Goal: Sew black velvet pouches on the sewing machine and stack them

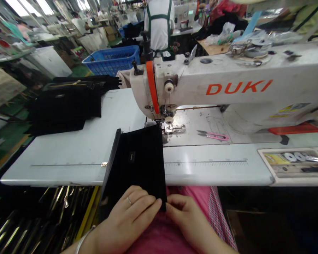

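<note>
Your right hand (pixel 184 213) pinches the near right corner of the matte black, four-sided fabric piece (pixel 145 158), while your left hand (pixel 132 216) curves over it, grip unclear.

left fingers (pixel 145 204) on black fabric (pixel 144 165) | right fingers (pixel 176 200) pinching its edge | sewing machine (pixel 222 72) beyond

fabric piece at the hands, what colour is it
The fabric piece is black; it shows best in the head view.
</note>
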### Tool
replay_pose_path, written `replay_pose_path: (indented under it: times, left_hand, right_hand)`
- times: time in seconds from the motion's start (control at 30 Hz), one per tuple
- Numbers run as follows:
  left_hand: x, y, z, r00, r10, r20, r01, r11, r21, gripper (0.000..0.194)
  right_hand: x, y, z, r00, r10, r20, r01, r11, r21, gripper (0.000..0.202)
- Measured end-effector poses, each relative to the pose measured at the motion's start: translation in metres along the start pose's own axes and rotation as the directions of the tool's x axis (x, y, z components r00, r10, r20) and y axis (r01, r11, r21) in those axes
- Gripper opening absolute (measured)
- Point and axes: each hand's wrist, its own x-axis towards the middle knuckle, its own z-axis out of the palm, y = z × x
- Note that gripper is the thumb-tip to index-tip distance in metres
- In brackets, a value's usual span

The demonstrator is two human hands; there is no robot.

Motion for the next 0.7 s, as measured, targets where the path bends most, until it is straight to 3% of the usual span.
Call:
replay_pose_path:
  times: [0.13, 0.2, 0.27, 0.33, 0.37, 0.43, 0.5, 0.57, 0.6, 0.7]
  left_hand:
    - [-0.003, 0.001, -0.007, 0.979, -0.173, -0.112, 0.159, 0.98, -0.123, 0.03]
    - [-0.004, 0.001, -0.009, 0.983, -0.165, -0.082, 0.154, 0.98, -0.126, 0.03]
    - [-0.003, 0.001, -0.008, 0.987, -0.148, -0.063, 0.139, 0.981, -0.134, 0.031]
    - [-0.002, 0.001, -0.007, 0.977, -0.166, -0.133, 0.146, 0.978, -0.149, 0.031]
    - [-0.001, 0.001, -0.007, 0.961, -0.194, -0.2, 0.163, 0.974, -0.158, 0.031]
    - [0.002, 0.001, -0.009, 0.91, -0.26, -0.322, 0.213, 0.961, -0.175, 0.032]
    - [0.004, 0.0, -0.012, 0.87, -0.307, -0.386, 0.254, 0.95, -0.182, 0.032]
    - [0.004, -0.001, -0.016, 0.864, -0.306, -0.4, 0.258, 0.951, -0.171, 0.031]
    - [0.004, -0.001, -0.017, 0.88, -0.286, -0.378, 0.244, 0.957, -0.158, 0.031]
    - [0.005, -0.001, -0.021, 0.945, -0.222, -0.239, 0.198, 0.973, -0.118, 0.032]
  right_hand:
    - [-0.001, 0.004, 0.003, 0.999, 0.034, 0.009, -0.034, 0.999, -0.021, 0.044]
    - [-0.002, 0.006, 0.002, 0.999, 0.037, 0.027, -0.034, 0.995, -0.097, 0.045]
    - [-0.003, 0.001, -0.001, 0.999, -0.029, 0.017, 0.032, 0.956, -0.291, 0.046]
    - [-0.002, -0.013, -0.007, 0.968, -0.251, -0.027, 0.187, 0.784, -0.591, 0.047]
    - [0.0, -0.024, -0.01, 0.914, -0.404, -0.015, 0.263, 0.623, -0.737, 0.046]
    - [0.011, -0.05, -0.015, 0.783, -0.612, 0.115, 0.355, 0.286, -0.89, 0.039]
    - [0.031, -0.076, -0.017, 0.704, -0.639, 0.31, 0.42, 0.023, -0.907, 0.031]
    - [0.054, -0.093, -0.019, 0.687, -0.605, 0.403, 0.419, -0.123, -0.9, 0.02]
    - [0.064, -0.097, -0.019, 0.702, -0.579, 0.416, 0.404, -0.158, -0.901, 0.027]
    - [0.082, -0.099, -0.021, 0.754, -0.528, 0.392, 0.352, -0.18, -0.919, 0.046]
